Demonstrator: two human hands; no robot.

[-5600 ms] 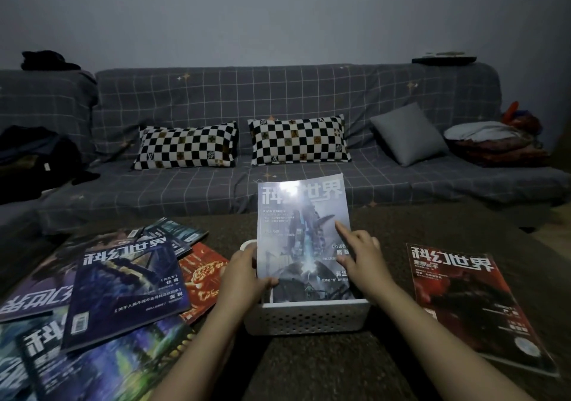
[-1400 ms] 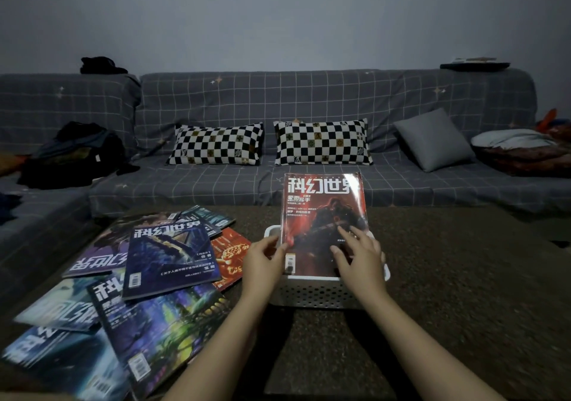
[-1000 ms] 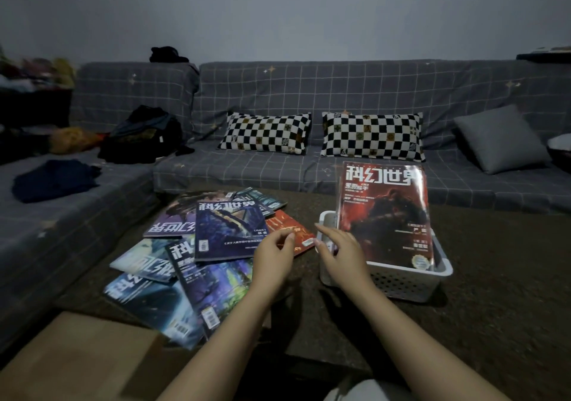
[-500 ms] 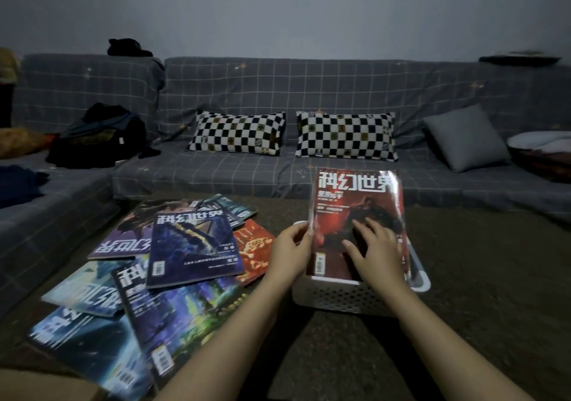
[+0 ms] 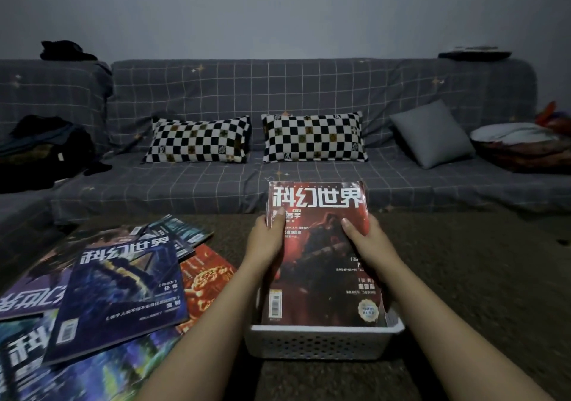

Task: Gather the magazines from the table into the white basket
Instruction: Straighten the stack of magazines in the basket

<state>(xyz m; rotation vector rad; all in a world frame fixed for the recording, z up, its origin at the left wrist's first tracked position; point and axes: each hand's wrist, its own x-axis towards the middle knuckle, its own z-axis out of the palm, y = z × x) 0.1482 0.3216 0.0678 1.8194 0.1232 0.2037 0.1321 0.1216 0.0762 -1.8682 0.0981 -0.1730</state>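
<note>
A red magazine [image 5: 318, 264] stands tilted in the white basket [image 5: 321, 343], its lower edge inside and its top leaning away from me; at least one more magazine sits behind it. My left hand [image 5: 267, 241] grips the stack's left edge, thumb on the cover. My right hand [image 5: 366, 241] grips its right side, fingers over the cover. To the left, several magazines lie fanned on the dark table: a blue one [image 5: 120, 295] on top, an orange one [image 5: 205, 280] nearest the basket, a purple one [image 5: 27, 298] and a teal one [image 5: 182, 230].
The dark table [image 5: 469, 292] runs to the right of the basket. Behind it stands a grey checked sofa [image 5: 309, 91] with two checkered pillows [image 5: 197, 141], a grey cushion [image 5: 431, 133], dark clothes [image 5: 40, 150] at the left and bedding [image 5: 522, 147] at the right.
The view swung back to centre on the basket. Both hands moved up the red magazine and now hold its two sides; half a second ago my right hand lay flat on its cover.
</note>
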